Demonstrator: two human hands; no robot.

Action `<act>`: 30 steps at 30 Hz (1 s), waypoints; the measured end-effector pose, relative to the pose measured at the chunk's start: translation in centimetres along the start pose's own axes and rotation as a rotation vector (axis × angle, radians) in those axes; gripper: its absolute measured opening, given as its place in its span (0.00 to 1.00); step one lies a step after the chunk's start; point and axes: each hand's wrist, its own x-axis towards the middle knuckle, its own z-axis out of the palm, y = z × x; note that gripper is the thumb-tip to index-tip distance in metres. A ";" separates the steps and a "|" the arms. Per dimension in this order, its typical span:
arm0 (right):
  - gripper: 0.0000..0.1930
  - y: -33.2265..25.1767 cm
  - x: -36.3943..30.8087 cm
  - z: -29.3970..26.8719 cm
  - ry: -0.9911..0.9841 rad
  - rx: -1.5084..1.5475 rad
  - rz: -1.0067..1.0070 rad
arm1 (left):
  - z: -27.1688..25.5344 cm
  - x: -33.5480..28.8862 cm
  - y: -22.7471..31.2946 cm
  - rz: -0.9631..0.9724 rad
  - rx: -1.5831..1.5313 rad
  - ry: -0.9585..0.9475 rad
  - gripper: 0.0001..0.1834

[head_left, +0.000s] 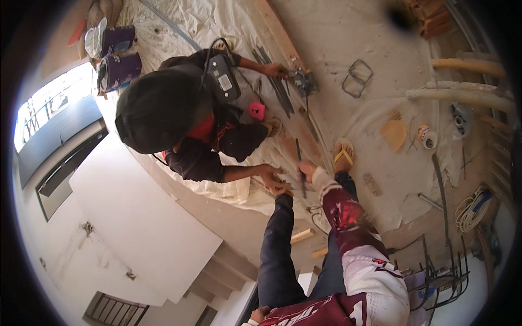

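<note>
Beyond the right hand (308, 170), crumpled cream plastic sheeting (168, 41) covers much of the dusty brown floor (247, 224); that hand grasps a thin, dark, straight bar (298, 151); whether the left hand (260, 313) grips anything, I cannot tell; leftward stand pale steps (231, 269) and a smooth white wall (138, 198).

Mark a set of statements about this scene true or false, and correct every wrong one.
1. The person's right hand holds a thin, straight, dark rod. True.
2. The co-worker's head covering is bright yellow. False: the head covering is dark.
3. Two purple cylindrical buckets sit next to each other at the picture's upper left. True.
4. A coiled, cream-coloured cable is wrapped around the person's right forearm. False: the cable lies apart from it, at the picture's right.
5. A small bright-pink object lies to the picture's left of two dark rectangular wire frames. True.
</note>
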 end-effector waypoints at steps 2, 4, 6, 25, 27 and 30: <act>0.12 0.3 -3.5 -2.6 0.074 -0.117 -0.088 | -1.5 0.4 -0.9 0.063 -0.006 -0.001 0.25; 0.11 1.1 -6.6 -6.9 0.059 -0.119 -0.117 | -4.1 0.7 -1.6 0.158 0.000 -0.021 0.25; 0.09 0.4 -10.5 -7.9 0.130 -0.130 -0.178 | -6.5 1.3 -1.5 0.271 -0.010 -0.060 0.25; 0.15 7.4 -17.4 -10.0 0.947 -0.780 -0.677 | -20.6 47.7 41.7 1.018 -0.151 0.513 0.22; 0.14 7.8 -15.1 -10.9 0.909 -0.699 -0.634 | -22.7 48.1 46.8 0.957 -0.139 0.468 0.23; 0.14 8.3 -11.7 -12.6 0.959 -0.764 -0.783 | -23.9 54.1 51.5 0.971 -0.178 0.633 0.25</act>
